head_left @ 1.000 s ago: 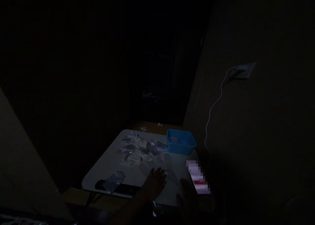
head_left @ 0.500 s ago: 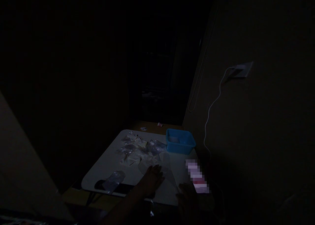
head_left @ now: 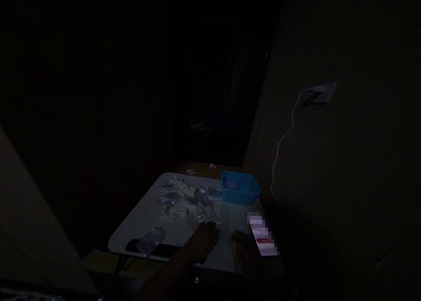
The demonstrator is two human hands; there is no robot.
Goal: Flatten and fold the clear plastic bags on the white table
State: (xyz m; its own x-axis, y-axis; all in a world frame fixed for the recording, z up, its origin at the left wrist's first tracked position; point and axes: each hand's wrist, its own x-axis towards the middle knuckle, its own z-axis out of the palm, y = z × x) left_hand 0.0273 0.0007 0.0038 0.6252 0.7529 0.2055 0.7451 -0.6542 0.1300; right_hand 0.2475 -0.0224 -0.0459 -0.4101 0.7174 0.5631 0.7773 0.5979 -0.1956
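In dim light, my left hand [head_left: 204,239] lies palm down with its fingers spread on a clear plastic sheet or bag [head_left: 223,231] near the front of a white table [head_left: 131,224]. My right hand [head_left: 244,247] rests at the right edge of that plastic, its fingers stretched forward and a little apart. Neither hand is wrapped round anything. Beyond them crumpled clear plastic bags [head_left: 179,198] are heaped, and another clear bag [head_left: 153,239] lies at the front left over a dark strip.
A blue basket [head_left: 239,198] stands at the table's back right. A lit, pixelated screen [head_left: 262,235] is right of my right hand. A white cable [head_left: 278,154] hangs from a wall socket [head_left: 321,93]. Small items [head_left: 213,166] lie behind the table.
My right hand has moved forward and slightly left onto the edge of the plastic. My left hand has barely moved, and the view has shifted slightly.
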